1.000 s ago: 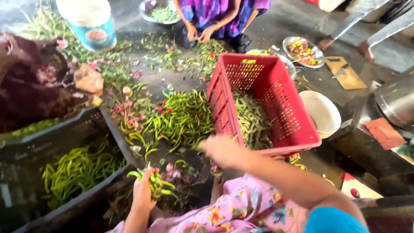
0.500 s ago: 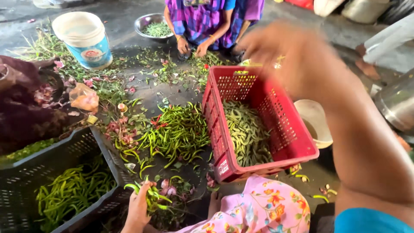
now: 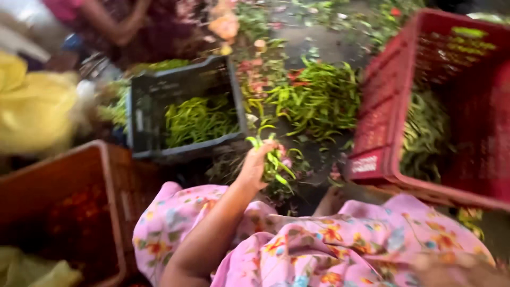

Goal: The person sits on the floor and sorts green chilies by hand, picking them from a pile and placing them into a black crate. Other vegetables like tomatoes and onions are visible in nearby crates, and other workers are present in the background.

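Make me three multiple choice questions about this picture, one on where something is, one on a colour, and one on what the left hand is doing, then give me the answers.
1. Where does the black crate sit relative to the red crate?
A. To its left
B. Inside it
C. On top of it

2. What colour are the chillies piled on the ground between the crates?
A. Purple
B. Green
C. White

3. What is the state of the left hand?
A. Resting flat on the pink floral cloth
B. Open and empty in the air
C. Closed around a bunch of green chillies

Answers:
1 A, the black crate lies left of the pile and the red crate right of it.
2 B, the heap is plainly green.
3 C, green pods stick out past the fingers.
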